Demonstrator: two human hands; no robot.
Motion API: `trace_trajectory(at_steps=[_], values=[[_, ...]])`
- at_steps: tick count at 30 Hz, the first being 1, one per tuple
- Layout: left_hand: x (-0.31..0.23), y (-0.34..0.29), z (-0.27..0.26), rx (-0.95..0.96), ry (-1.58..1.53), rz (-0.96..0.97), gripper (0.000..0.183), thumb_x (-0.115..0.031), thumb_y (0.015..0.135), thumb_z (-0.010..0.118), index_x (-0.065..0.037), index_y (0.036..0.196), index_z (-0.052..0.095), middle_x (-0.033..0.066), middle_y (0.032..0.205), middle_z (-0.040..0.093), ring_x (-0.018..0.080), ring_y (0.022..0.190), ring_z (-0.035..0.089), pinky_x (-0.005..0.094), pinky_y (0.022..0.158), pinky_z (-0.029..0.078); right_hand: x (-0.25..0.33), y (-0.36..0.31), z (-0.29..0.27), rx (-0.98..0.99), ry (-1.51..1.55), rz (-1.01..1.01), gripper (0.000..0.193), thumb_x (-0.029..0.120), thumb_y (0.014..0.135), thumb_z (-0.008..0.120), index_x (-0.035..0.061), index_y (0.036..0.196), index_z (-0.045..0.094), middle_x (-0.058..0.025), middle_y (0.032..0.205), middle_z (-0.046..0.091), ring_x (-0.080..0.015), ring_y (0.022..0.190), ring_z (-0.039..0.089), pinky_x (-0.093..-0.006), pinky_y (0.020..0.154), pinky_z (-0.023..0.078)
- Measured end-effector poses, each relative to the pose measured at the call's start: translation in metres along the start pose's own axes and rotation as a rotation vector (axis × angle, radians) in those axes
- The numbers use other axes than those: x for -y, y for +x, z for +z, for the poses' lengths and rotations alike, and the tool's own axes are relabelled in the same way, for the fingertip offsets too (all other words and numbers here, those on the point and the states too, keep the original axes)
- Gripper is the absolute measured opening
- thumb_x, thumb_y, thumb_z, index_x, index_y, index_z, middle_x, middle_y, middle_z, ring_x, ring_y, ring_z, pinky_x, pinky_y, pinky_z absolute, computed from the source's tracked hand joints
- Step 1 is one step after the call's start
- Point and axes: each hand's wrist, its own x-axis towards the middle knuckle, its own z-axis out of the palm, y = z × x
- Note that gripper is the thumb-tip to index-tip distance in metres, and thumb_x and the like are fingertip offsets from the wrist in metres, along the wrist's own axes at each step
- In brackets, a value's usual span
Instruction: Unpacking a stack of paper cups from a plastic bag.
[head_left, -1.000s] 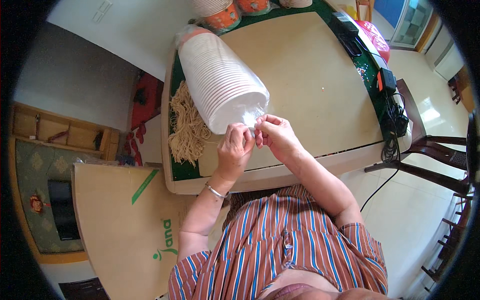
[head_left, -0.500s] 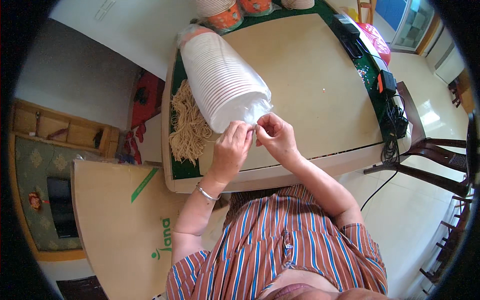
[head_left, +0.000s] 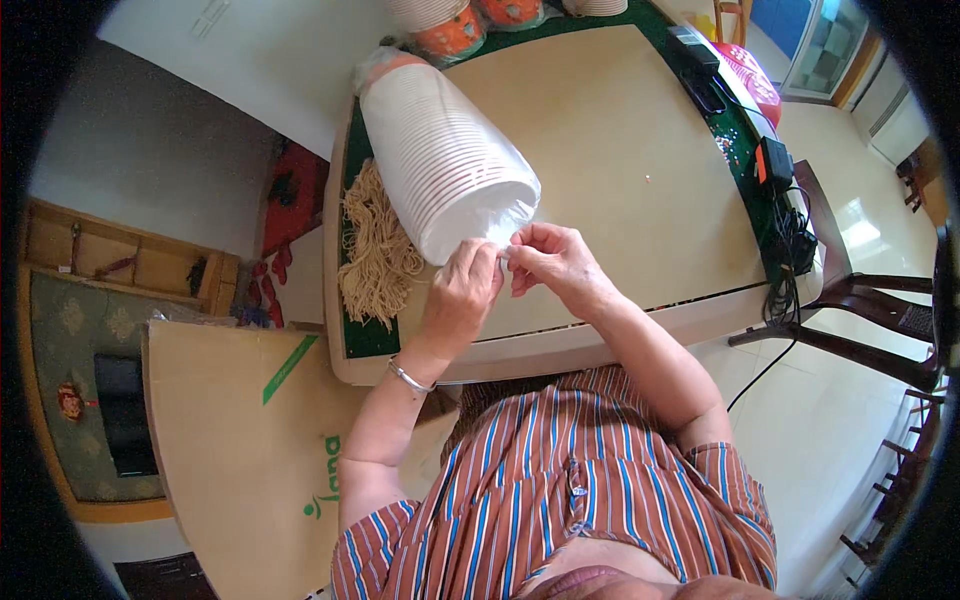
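A long stack of white paper tubs [head_left: 440,150] lies on its side on the table inside a clear plastic bag [head_left: 505,215]. The stack's open mouth faces me. My left hand [head_left: 466,285] is closed, thumb and fingers pinching the gathered end of the bag. My right hand [head_left: 556,262] pinches at the same spot from the other side, its fingertips almost meeting the left ones. Whether a thin tie lies between the fingertips is too small to tell. Left of the stack, a bundle of beige strings [head_left: 375,255] rests on the table's green edge.
More bagged tubs with orange patterns [head_left: 450,38] stand at the table's far edge. Black power adapters and cables [head_left: 790,245] run along the right side. A big cardboard sheet [head_left: 230,430] leans at the left. A dark wooden chair [head_left: 880,320] stands at the right.
My right hand has turned and shifted slightly, its fingers now lying more level at the bag's gathered end. The left hand keeps its pinch, and the stack has barely moved.
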Motion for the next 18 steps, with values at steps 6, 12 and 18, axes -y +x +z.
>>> trace_trajectory(at_steps=[6,12,18], values=[[0.007,0.000,-0.001,0.061,0.025,0.111,0.022,0.000,0.086,0.068,-0.001,0.105,0.057,0.0144,0.097,0.061,0.0324,0.088,0.067,0.0413,0.074,0.057,0.011,0.010,-0.006,0.045,-0.307,0.123,0.015,0.012,0.094,0.067,-0.0022,0.093,0.065,-0.0038,0.076,0.065,-0.0116,0.065,0.066,-0.0281,0.059,0.059],[0.012,0.004,0.001,0.087,0.042,0.184,0.023,0.002,0.085,0.069,-0.001,0.105,0.057,0.0139,0.096,0.062,0.0313,0.087,0.067,0.0406,0.073,0.058,-0.001,0.015,-0.010,-0.033,-0.097,0.136,0.012,0.010,0.089,0.067,-0.0023,0.089,0.065,-0.0038,0.072,0.063,-0.0115,0.055,0.061,-0.0290,0.051,0.055],[0.010,0.011,-0.009,0.108,-0.216,-0.029,0.023,0.004,0.083,0.070,-0.005,0.102,0.061,0.0099,0.094,0.064,0.0249,0.083,0.069,0.0359,0.072,0.059,-0.018,0.008,-0.015,0.051,0.246,0.074,0.006,0.008,0.091,0.065,0.0023,0.093,0.064,-0.0018,0.074,0.062,-0.0089,0.060,0.059,-0.0274,0.054,0.052]])
